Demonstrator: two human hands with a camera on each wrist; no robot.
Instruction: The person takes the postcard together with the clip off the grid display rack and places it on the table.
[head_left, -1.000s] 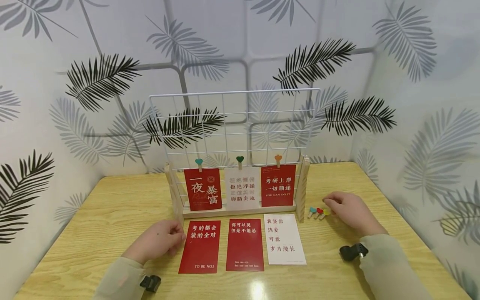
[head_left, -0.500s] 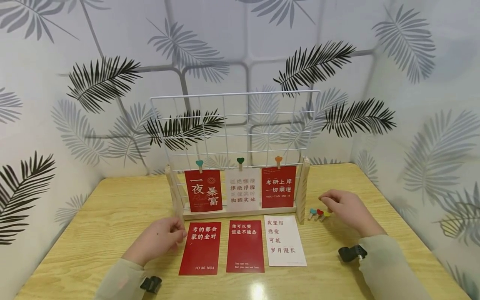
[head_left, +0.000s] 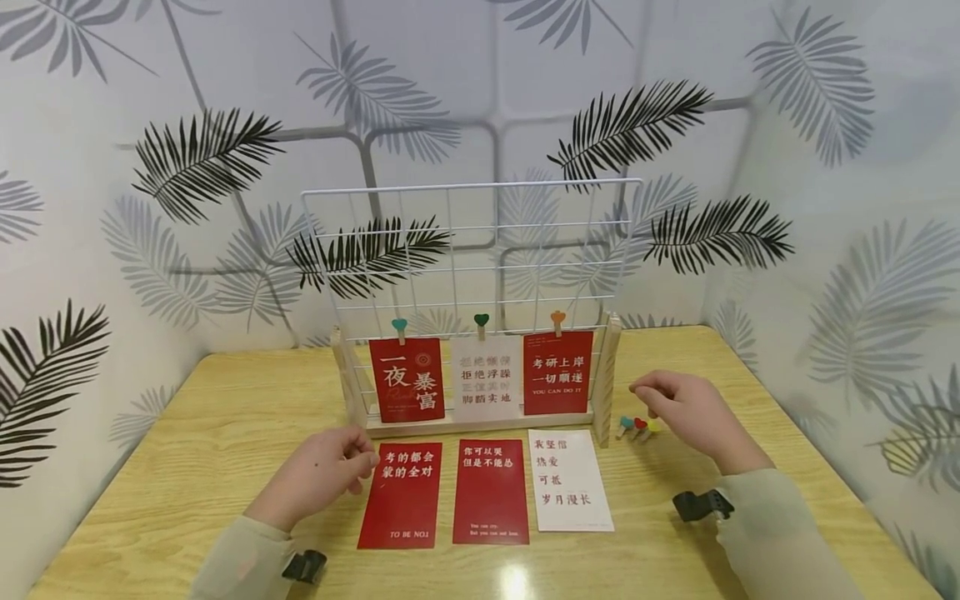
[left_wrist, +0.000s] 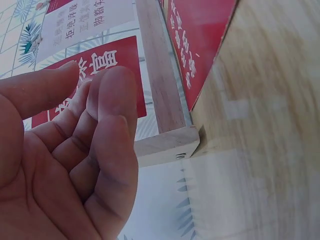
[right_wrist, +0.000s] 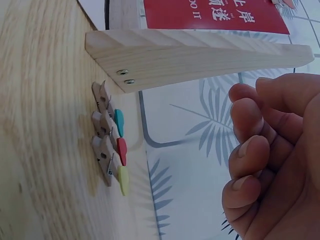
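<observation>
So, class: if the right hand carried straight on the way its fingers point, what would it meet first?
The right hand points left, toward the rack. It hovers above the three small clips, so it would probably pass over them and meet the rack's wooden side post first, though depth is unclear.

White wire grid rack (head_left: 480, 250) w/ three clipped cards (head_left: 480, 379), probably all paper; leaf-print walls (head_left: 202, 158) behind.

right hand (head_left: 686, 410): lifted off the clips (head_left: 636, 427), shifted left | left hand (head_left: 330, 467): edged up
</observation>
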